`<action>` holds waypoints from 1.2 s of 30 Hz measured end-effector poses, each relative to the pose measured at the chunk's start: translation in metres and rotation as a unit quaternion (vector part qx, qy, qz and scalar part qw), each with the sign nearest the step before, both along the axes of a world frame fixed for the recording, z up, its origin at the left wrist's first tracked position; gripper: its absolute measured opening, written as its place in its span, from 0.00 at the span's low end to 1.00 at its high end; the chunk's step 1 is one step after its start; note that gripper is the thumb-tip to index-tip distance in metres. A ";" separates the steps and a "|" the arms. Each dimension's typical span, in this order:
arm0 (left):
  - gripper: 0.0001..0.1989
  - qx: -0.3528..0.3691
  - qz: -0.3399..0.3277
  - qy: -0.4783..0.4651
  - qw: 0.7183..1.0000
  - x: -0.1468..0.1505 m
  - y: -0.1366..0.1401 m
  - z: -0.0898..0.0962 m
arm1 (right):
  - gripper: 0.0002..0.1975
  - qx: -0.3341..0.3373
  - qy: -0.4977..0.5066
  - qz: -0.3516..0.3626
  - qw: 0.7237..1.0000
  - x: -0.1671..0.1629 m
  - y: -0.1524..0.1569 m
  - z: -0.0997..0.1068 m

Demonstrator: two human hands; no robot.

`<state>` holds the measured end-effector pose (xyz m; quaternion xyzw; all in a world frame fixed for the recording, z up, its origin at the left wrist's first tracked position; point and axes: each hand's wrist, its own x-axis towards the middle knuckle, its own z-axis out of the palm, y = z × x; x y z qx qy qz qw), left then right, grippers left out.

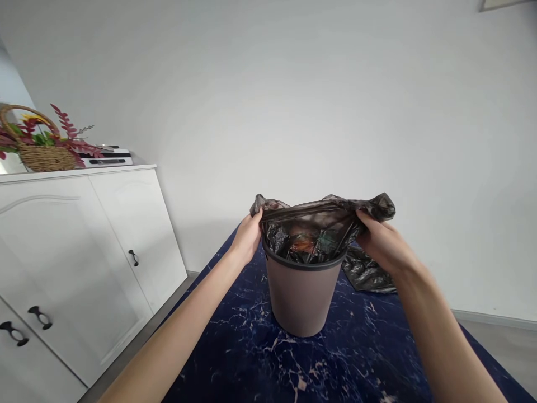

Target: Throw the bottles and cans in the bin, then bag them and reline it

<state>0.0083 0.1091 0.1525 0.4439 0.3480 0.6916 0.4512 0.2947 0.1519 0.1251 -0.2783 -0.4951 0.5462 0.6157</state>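
A pinkish-brown trash can with a dark rim stands upright on the table. Above its mouth, a thin black trash bag is stretched between both hands, its lower part hanging inside the can. Through the film, orange and green contents show, too blurred to name. My left hand pinches the bag's edge at the can's left side. On the right, my right hand grips the bag's gathered edge, thumb on top. Behind the right hand, another black plastic bag lies flat on the table, partly hidden.
Dark blue marble-patterned covering lies over the table. White cabinets with black handles stand at left, topped by a wicker basket of flowers and a white device. A pale wall rises behind the table.
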 end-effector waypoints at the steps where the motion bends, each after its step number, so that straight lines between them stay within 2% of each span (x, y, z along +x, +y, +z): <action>1: 0.09 0.006 -0.001 -0.016 1.000 0.003 0.001 0.004 | 0.18 0.004 0.019 -0.003 1.000 -0.001 0.000 0.001; 6: 0.13 0.010 0.000 -0.072 0.997 0.014 -0.001 0.026 | 0.19 0.025 0.099 0.014 0.995 -0.005 -0.003 0.007; 11: 0.21 -0.001 -0.028 -0.098 0.995 0.023 -0.012 0.046 | 0.19 0.051 0.117 0.031 0.991 -0.009 -0.011 0.014; 19: 0.13 0.000 -0.018 -0.202 0.979 0.031 -0.011 0.064 | 0.19 0.085 0.132 -0.001 0.988 -0.018 -0.026 0.025; 23: 0.14 0.007 -0.023 -0.230 0.973 0.036 -0.006 0.073 | 0.19 0.093 0.181 0.083 0.976 -0.031 -0.021 0.048; 26: 0.17 0.000 -0.007 -0.256 0.967 0.037 0.004 0.080 | 0.19 0.075 0.233 0.111 0.963 -0.044 -0.008 0.069; 30: 0.17 -0.015 0.014 -0.277 0.961 0.034 0.016 0.085 | 0.15 0.012 0.288 0.098 0.952 -0.053 0.009 0.088; 36: 0.18 -0.037 -0.016 -0.266 0.963 0.046 0.010 0.084 | 0.13 -0.037 0.289 0.082 0.953 -0.050 0.016 0.083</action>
